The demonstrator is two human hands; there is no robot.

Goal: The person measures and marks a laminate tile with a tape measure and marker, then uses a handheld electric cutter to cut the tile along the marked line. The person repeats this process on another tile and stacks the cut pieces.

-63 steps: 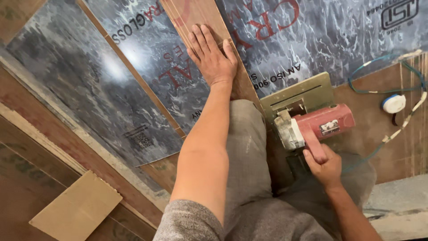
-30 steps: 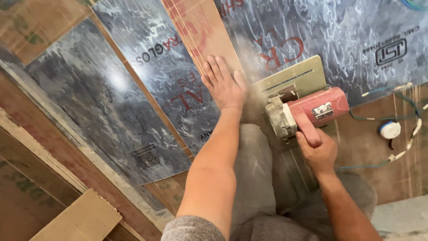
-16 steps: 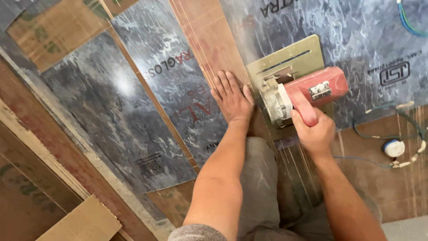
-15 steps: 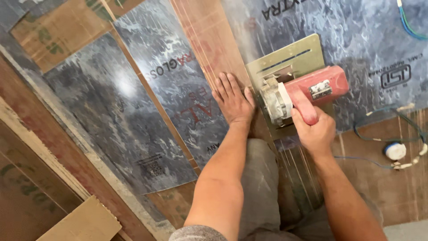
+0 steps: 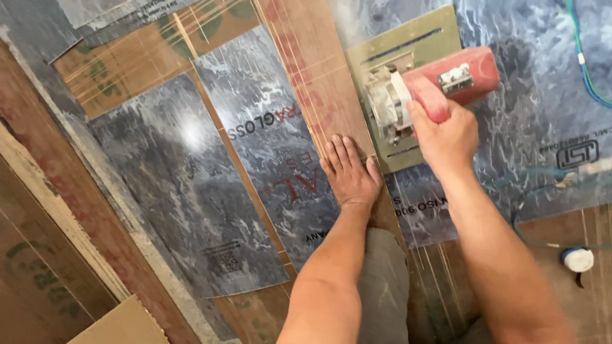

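My right hand (image 5: 445, 132) grips the red handle of a hand-held circular saw (image 5: 426, 89) whose flat metal base plate (image 5: 408, 44) rests on a glossy grey marbled laminate sheet (image 5: 529, 114). My left hand (image 5: 349, 175) lies flat, fingers spread, on a brown plywood strip (image 5: 312, 76) just left of the saw base. Another cut grey laminate piece (image 5: 268, 146) lies left of that strip.
More grey laminate pieces (image 5: 166, 191) lie on brown plywood to the left, with wooden boards (image 5: 44, 210) along the left edge. A blue-green cable (image 5: 583, 57) runs at top right. A white plug (image 5: 577, 259) lies at lower right. My knee (image 5: 382, 280) is below.
The saw has advanced forward along the sheet, away from me. My left hand stays flat on the strip beside it, and the view has shifted forward with it.
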